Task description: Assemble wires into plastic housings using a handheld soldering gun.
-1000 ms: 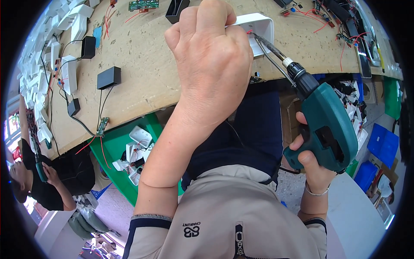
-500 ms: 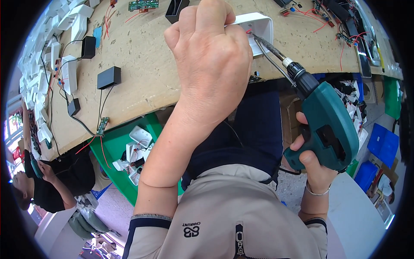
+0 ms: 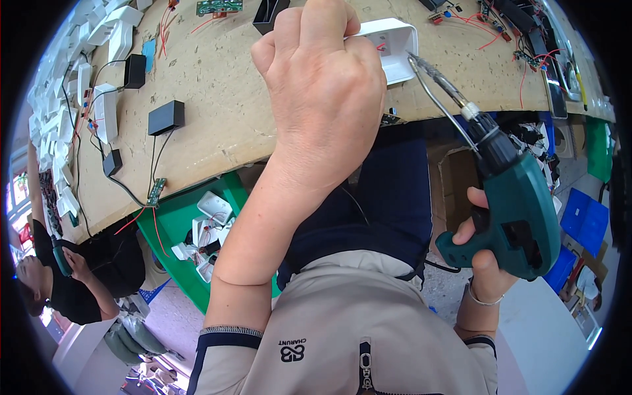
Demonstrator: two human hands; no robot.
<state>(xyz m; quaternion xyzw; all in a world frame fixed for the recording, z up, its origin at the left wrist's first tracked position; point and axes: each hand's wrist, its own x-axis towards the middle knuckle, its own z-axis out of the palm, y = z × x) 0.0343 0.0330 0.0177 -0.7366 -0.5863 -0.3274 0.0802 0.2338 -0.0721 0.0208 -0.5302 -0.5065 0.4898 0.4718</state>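
Observation:
My left hand (image 3: 322,85) is closed at the left end of an open white plastic case (image 3: 398,69), back of the hand upward, its fingertips hidden. A short red wire (image 3: 381,47) shows inside the case. In my right hand (image 3: 487,263) is a dark green soldering gun (image 3: 523,214), gripped by its handle with the fingers near the trigger. Its tip and thin metal feed tube point up and left, at the right edge of the case, apart from the red wire.
White plastic shells (image 3: 56,131) are heaped along the table's left. Black boxes with leads (image 3: 166,118) and a green circuit board (image 3: 219,7) lie nearer. Wired parts (image 3: 507,26) lie at the far right. A green bin (image 3: 178,237) of white cases sits below the edge. Another person (image 3: 85,276) works at left.
The soldering gun in my right hand has moved right and down, its tip drawing away from the red wire. My left hand and the case stay almost still.

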